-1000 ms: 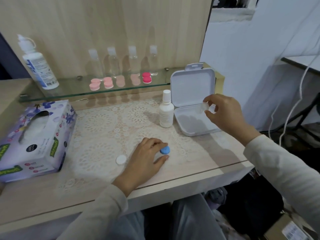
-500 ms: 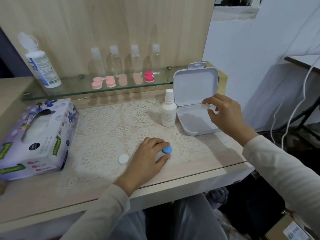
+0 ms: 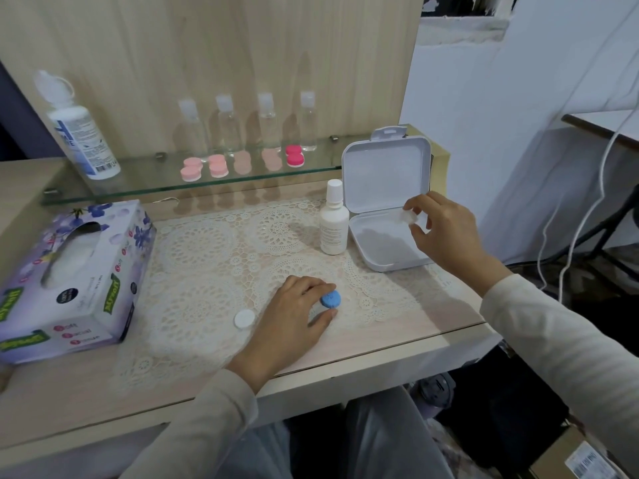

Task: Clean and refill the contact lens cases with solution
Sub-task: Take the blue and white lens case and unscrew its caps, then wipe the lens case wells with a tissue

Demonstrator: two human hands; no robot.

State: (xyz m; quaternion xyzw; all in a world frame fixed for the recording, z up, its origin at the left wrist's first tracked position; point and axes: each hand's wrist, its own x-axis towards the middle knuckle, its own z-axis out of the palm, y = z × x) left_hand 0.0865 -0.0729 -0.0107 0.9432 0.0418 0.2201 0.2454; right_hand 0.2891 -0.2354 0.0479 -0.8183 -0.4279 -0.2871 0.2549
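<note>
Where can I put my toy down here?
Bare lace lies between the tissue box and the small white bottle. More room sits before the open white box, right of the left hand. The glass shelf is crowded.

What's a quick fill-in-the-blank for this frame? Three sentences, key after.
1. The left hand grips a lens case whose cap is ____ in colour.
2. The right hand pinches a small white piece above the white box, whose lid stands ____.
3. The loose white cap lies on the lace mat to the ____ of the left hand.

Missing words: blue; open; left.
</note>
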